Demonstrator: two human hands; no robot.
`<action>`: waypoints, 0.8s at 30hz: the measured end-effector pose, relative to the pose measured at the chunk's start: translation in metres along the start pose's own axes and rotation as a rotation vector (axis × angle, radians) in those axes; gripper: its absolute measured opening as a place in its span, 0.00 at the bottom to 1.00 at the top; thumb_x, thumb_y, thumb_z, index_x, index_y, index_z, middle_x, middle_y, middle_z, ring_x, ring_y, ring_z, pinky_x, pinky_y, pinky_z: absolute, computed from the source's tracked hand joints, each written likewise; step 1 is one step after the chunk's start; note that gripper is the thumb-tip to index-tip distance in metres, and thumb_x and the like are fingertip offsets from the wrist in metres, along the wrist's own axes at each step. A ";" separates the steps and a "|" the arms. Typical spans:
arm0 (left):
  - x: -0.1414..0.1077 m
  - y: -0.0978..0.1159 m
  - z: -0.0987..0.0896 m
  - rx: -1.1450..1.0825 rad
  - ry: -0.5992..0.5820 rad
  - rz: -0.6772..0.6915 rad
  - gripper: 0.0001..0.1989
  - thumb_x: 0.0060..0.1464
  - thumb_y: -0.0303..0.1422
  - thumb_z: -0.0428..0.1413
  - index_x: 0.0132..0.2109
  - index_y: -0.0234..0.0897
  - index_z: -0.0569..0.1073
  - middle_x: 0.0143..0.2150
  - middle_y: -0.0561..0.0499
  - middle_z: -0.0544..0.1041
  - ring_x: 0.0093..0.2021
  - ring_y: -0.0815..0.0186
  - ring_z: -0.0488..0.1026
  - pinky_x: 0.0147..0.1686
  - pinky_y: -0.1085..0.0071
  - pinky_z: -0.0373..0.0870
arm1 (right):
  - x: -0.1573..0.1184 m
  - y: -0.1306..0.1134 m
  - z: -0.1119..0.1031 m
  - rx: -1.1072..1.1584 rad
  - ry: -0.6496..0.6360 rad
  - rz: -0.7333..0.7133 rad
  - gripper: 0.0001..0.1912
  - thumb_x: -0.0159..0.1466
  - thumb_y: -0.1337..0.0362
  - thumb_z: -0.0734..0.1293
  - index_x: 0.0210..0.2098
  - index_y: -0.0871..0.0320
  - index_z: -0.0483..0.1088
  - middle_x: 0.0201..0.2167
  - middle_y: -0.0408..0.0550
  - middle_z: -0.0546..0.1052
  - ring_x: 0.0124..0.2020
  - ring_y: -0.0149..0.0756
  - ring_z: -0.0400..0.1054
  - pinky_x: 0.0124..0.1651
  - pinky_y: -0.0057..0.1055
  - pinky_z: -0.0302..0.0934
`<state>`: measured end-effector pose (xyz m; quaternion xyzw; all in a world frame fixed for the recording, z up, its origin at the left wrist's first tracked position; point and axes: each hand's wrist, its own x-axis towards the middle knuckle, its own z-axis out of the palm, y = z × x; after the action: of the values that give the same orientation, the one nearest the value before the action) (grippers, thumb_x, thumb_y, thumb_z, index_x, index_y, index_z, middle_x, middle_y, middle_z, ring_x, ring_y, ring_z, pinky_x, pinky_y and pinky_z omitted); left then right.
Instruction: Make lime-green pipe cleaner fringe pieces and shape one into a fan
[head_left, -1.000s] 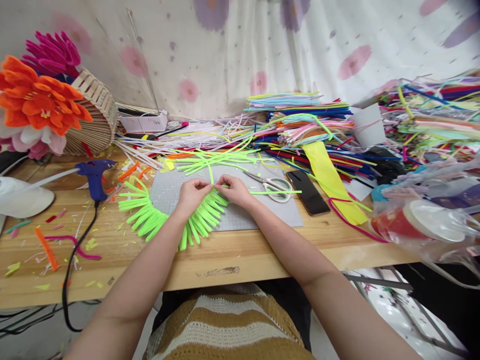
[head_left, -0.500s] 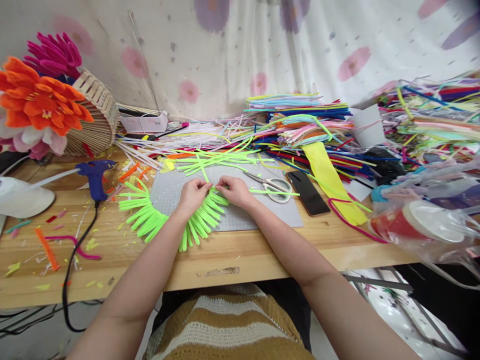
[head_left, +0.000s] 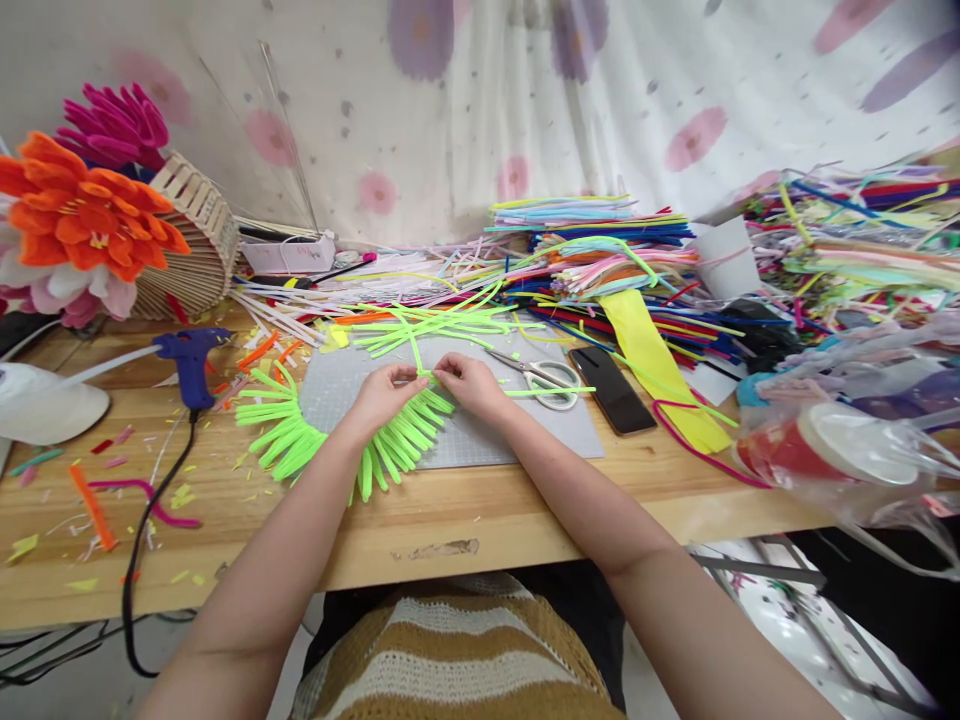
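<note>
Though fuzzy, a neat, curved green fringe [head_left: 401, 440] in both hands [head_left: 384, 393] [head_left: 469, 384]

right of hands [head_left: 466, 382] — scissors [head_left: 528, 368], phone [head_left: 613, 389] block | front tabletop [head_left: 517, 520] — passable

Bright, diffuse light leaves only soft shadows on the wooden table [head_left: 517, 525]. Glare streaks the clear plastic bag [head_left: 892, 505]. Wide-angle distortion stretches the outer edges.

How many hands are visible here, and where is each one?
2. The left hand is over the grey mat, at the green fringe; the right hand is close beside it. No other hand shows.
</note>
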<state>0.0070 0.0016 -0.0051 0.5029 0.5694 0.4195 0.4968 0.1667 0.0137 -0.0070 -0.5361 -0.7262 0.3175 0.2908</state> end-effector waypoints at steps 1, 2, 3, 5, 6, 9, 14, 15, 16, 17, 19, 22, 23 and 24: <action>0.000 0.000 0.000 -0.014 0.001 -0.004 0.18 0.27 0.39 0.65 0.28 0.34 0.73 0.27 0.51 0.76 0.28 0.68 0.70 0.32 0.71 0.65 | 0.000 -0.002 0.000 0.018 -0.018 0.010 0.08 0.58 0.63 0.61 0.31 0.59 0.70 0.25 0.43 0.73 0.26 0.28 0.62 0.31 0.26 0.53; 0.000 0.000 0.000 -0.031 0.010 -0.003 0.17 0.27 0.38 0.65 0.27 0.34 0.73 0.26 0.51 0.75 0.27 0.68 0.69 0.32 0.72 0.65 | -0.001 -0.004 -0.001 0.031 -0.041 0.017 0.09 0.59 0.62 0.61 0.32 0.59 0.70 0.24 0.42 0.74 0.26 0.28 0.62 0.31 0.26 0.53; 0.001 0.000 0.000 -0.042 0.029 0.005 0.15 0.29 0.38 0.64 0.26 0.34 0.72 0.25 0.51 0.75 0.27 0.69 0.69 0.31 0.72 0.64 | -0.002 -0.006 -0.003 0.038 -0.067 0.019 0.09 0.59 0.61 0.61 0.33 0.59 0.70 0.25 0.42 0.74 0.25 0.28 0.63 0.30 0.26 0.53; 0.003 0.000 -0.004 -0.042 0.094 0.042 0.13 0.31 0.37 0.62 0.26 0.34 0.72 0.24 0.52 0.75 0.26 0.69 0.69 0.29 0.73 0.64 | -0.003 -0.008 -0.012 0.016 -0.118 0.012 0.12 0.60 0.58 0.60 0.34 0.58 0.70 0.26 0.42 0.75 0.26 0.28 0.64 0.31 0.25 0.53; 0.005 0.001 -0.007 -0.027 0.130 0.068 0.13 0.33 0.37 0.61 0.27 0.34 0.73 0.25 0.53 0.74 0.25 0.70 0.68 0.29 0.74 0.63 | -0.004 -0.008 -0.019 -0.021 -0.134 0.009 0.13 0.61 0.56 0.59 0.34 0.57 0.70 0.28 0.43 0.75 0.27 0.28 0.65 0.31 0.25 0.54; 0.006 0.011 -0.021 0.050 0.206 0.128 0.13 0.35 0.36 0.59 0.31 0.34 0.74 0.27 0.53 0.75 0.26 0.70 0.68 0.28 0.74 0.63 | -0.008 -0.002 -0.049 -0.233 -0.121 0.050 0.16 0.61 0.53 0.57 0.33 0.57 0.71 0.32 0.46 0.76 0.32 0.31 0.66 0.33 0.26 0.54; 0.005 0.037 -0.054 0.316 0.189 0.136 0.13 0.36 0.35 0.58 0.33 0.35 0.76 0.31 0.51 0.78 0.29 0.67 0.71 0.32 0.72 0.65 | -0.021 0.025 -0.100 -0.717 -0.064 0.210 0.12 0.59 0.60 0.60 0.36 0.58 0.70 0.38 0.52 0.75 0.39 0.40 0.67 0.36 0.29 0.55; 0.005 0.040 -0.059 0.361 0.156 0.131 0.13 0.36 0.36 0.58 0.33 0.36 0.77 0.31 0.51 0.78 0.29 0.66 0.71 0.32 0.71 0.65 | -0.024 0.031 -0.107 -0.788 -0.088 0.226 0.12 0.58 0.61 0.60 0.38 0.59 0.69 0.41 0.54 0.74 0.42 0.42 0.67 0.37 0.30 0.56; 0.006 0.043 -0.064 0.383 0.137 0.138 0.13 0.37 0.36 0.58 0.33 0.36 0.76 0.31 0.51 0.78 0.30 0.66 0.71 0.33 0.71 0.65 | -0.027 0.036 -0.111 -0.827 -0.123 0.239 0.14 0.58 0.60 0.61 0.40 0.60 0.68 0.43 0.55 0.73 0.44 0.44 0.66 0.38 0.31 0.56; 0.007 0.045 -0.066 0.389 0.130 0.147 0.13 0.37 0.36 0.58 0.33 0.35 0.76 0.31 0.51 0.78 0.31 0.65 0.72 0.33 0.71 0.66 | -0.030 0.040 -0.114 -0.843 -0.152 0.262 0.15 0.57 0.60 0.61 0.42 0.60 0.67 0.43 0.56 0.73 0.44 0.45 0.66 0.39 0.32 0.57; 0.009 0.046 -0.068 0.376 0.100 0.157 0.13 0.37 0.35 0.58 0.33 0.35 0.75 0.32 0.50 0.78 0.31 0.65 0.72 0.33 0.71 0.66 | -0.033 0.045 -0.115 -0.855 -0.205 0.266 0.18 0.56 0.61 0.62 0.45 0.61 0.64 0.44 0.58 0.72 0.45 0.45 0.66 0.40 0.32 0.57; 0.007 0.044 -0.064 0.375 0.050 0.141 0.17 0.37 0.36 0.58 0.38 0.34 0.73 0.31 0.50 0.78 0.29 0.67 0.72 0.30 0.72 0.65 | -0.033 0.046 -0.111 -0.904 -0.218 0.286 0.22 0.54 0.63 0.63 0.48 0.65 0.63 0.45 0.61 0.72 0.45 0.46 0.67 0.41 0.33 0.58; 0.005 0.044 -0.061 0.380 0.048 0.132 0.22 0.37 0.36 0.58 0.43 0.35 0.71 0.32 0.50 0.78 0.28 0.67 0.72 0.29 0.72 0.65 | -0.032 0.045 -0.111 -0.926 -0.218 0.311 0.23 0.53 0.63 0.63 0.47 0.66 0.63 0.44 0.62 0.72 0.45 0.47 0.67 0.41 0.34 0.58; 0.002 0.044 -0.059 0.387 0.052 0.126 0.27 0.37 0.36 0.59 0.48 0.35 0.68 0.32 0.50 0.78 0.27 0.68 0.71 0.28 0.73 0.65 | -0.031 0.044 -0.112 -0.941 -0.227 0.334 0.22 0.53 0.62 0.63 0.46 0.66 0.65 0.44 0.63 0.72 0.44 0.47 0.67 0.40 0.34 0.58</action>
<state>-0.0446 0.0115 0.0463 0.6125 0.6196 0.3454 0.3489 0.2858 0.0108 0.0264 -0.6798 -0.7219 0.0543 -0.1173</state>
